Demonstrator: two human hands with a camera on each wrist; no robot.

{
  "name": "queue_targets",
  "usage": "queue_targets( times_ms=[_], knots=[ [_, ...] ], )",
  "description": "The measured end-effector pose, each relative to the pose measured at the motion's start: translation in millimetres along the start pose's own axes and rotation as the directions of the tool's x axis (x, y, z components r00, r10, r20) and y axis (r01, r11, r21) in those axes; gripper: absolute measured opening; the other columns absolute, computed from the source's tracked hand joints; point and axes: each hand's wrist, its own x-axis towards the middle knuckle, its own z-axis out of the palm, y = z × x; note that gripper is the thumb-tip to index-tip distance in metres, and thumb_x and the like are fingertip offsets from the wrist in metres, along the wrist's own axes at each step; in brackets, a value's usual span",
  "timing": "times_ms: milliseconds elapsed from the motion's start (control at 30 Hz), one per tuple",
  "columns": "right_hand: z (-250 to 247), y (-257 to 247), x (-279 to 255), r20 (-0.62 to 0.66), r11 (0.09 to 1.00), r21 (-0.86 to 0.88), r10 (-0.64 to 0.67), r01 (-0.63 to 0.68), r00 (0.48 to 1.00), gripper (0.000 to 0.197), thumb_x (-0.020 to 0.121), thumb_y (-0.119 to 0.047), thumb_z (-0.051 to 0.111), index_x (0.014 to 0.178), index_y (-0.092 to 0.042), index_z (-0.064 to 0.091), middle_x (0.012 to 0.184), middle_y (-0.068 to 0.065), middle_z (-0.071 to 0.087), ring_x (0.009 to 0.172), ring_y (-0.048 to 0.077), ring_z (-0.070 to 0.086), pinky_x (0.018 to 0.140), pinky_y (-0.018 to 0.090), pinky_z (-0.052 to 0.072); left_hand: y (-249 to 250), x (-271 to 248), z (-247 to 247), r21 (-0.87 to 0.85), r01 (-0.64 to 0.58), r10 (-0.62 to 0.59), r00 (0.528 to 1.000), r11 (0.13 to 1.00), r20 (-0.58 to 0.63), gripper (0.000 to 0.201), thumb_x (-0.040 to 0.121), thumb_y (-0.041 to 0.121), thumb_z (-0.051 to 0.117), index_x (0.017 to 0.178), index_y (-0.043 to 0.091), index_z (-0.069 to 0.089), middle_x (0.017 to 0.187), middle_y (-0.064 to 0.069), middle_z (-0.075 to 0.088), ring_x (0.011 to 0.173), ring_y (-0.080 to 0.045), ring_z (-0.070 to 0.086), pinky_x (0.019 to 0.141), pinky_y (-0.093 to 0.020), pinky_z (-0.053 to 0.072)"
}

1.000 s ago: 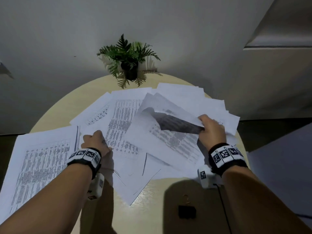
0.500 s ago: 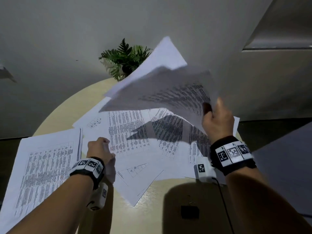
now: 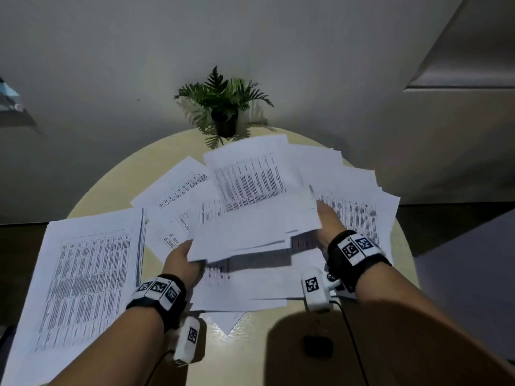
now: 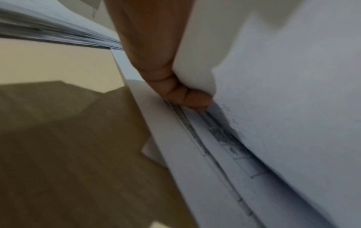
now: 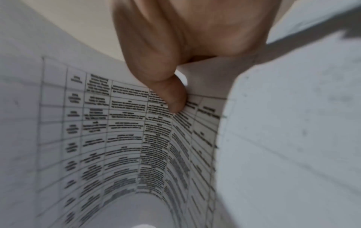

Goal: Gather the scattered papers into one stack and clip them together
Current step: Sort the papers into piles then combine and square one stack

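So far only part is gathered: the left hand (image 3: 182, 259) and right hand (image 3: 327, 222) each grip a side of a loose bundle (image 3: 250, 215) above the bench (image 3: 111, 185). More papers (image 3: 83, 274) lie scattered; the clip (image 3: 317, 346) waits unused.

We see a round beige table (image 3: 111, 188) w/ scattered printed papers (image 3: 83, 274), a potted fern (image 3: 224, 107) at back & small black clip (image 3: 317, 346) near front.
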Motion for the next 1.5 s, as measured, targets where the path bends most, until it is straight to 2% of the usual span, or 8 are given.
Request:
queue_targets(
  times_ms=[133,333,433,633,767,900,1167,1500],
  knots=[
    [18.8,-0.2,-9.1,0.021,0.964,-0.259,0.074,-0.066,0.997,0.029,0.090,-0.021,0.060,0.114,-0.008,0.052,0.097,0.010,0.062,0.085,0.025,0.059,0.077,0.034,0.051,-6.0,4.3,4.7,-0.172,0.102,-0.090,0.993,0.980,0.075,0.056,0.078,-0.006,0.051,0.126,0.022,0.056,0.123,-0.016,0.062,0.092,-0.040,0.067,0.073,-0.043,0.056],
    [39.2,11.3,-6.2,0.036,0.910,-0.396,0.151,-0.125,0.988,0.065,0.091,-0.002,0.050,0.146,-0.016,0.020,0.088,0.006,0.053,0.069,0.020,0.053,0.056,0.025,0.044,6.2,-1.5,10.5,-0.251,0.137,-0.143,0.990,0.958,-0.004,0.047,0.094,0.017,0.051,0.137,0.034,0.042,0.133,-0.001,0.051,0.117,-0.027,0.054,0.096,-0.032,0.042],
    [54.0,20.1,-9.2,0.069,0.916,-0.377,0.172,-0.134,0.983,0.062,0.091,-0.002,0.048,0.145,-0.020,0.024,0.081,0.005,0.051,0.060,0.017,0.050,0.049,0.022,0.041,8.4,-0.1,15.9,-0.253,0.125,-0.133,0.991,0.959,-0.016,0.061,0.090,0.024,0.047,0.136,0.057,0.023,0.121,-0.019,0.059,0.082,-0.029,0.063,0.079,-0.038,0.051],
    [76.6,26.4,-20.3,0.007,0.961,-0.273,0.040,-0.037,0.999,0.038,0.099,-0.014,0.045,0.137,-0.016,0.043,0.104,0.004,0.056,0.086,0.023,0.055,0.072,0.027,0.044,21.2,-11.9,17.1,-0.081,0.028,-0.033,0.998,0.996,-0.052,0.044,0.091,0.005,0.050,0.133,0.014,0.038,0.110,-0.010,0.057,0.095,-0.029,0.056,0.078,-0.033,0.048],
    [73.2,26.1,-20.8,-0.134,0.966,-0.259,-0.030,-0.006,0.991,0.033,0.092,-0.003,0.049,0.123,-0.013,0.056,0.120,0.008,0.056,0.097,0.023,0.059,0.086,0.028,0.047,26.3,-17.1,0.2,-0.075,-0.072,0.062,0.991,0.995,-0.119,0.031,0.092,0.000,0.048,0.119,0.010,0.040,0.102,-0.010,0.054,0.095,-0.032,0.054,0.078,-0.033,0.043],
    [72.5,18.6,-22.2,0.033,1.000,0.007,0.025,-0.025,0.999,0.067,0.082,-0.027,0.059,0.143,-0.030,0.032,0.144,-0.001,0.045,0.131,0.022,0.048,0.111,0.043,0.038,29.3,-32.2,-22.5,-0.252,-0.186,0.155,0.978,0.950,-0.138,0.034,0.092,-0.003,0.045,0.120,0.016,0.043,0.099,-0.005,0.058,0.087,-0.021,0.056,0.072,-0.027,0.043],
    [76.6,-61.0,-78.1,-0.101,0.913,0.250,-0.306,0.322,0.947,0.033,0.084,-0.019,0.055,0.113,-0.035,0.052,0.119,-0.005,0.063,0.113,0.015,0.060,0.101,0.042,0.046,51.2,-48.5,-54.8,-0.579,-0.294,0.191,0.953,0.761,-0.234,0.054,0.084,-0.015,0.042,0.101,0.034,0.056,0.099,0.000,0.068,0.092,-0.020,0.064,0.080,-0.036,0.051],
    [75.5,-67.0,-130.2,-0.061,0.846,0.445,-0.297,0.292,0.953,0.064,0.076,0.017,0.047,0.107,-0.039,0.050,0.116,0.009,0.063,0.108,0.028,0.063,0.090,0.058,0.052,50.0,-79.2,-63.8,-0.697,-0.321,0.214,0.947,0.641,-0.239,0.054,0.077,-0.021,0.038,0.102,0.026,0.052,0.107,-0.006,0.066,0.106,-0.030,0.061,0.084,-0.045,0.052]
  ],
)
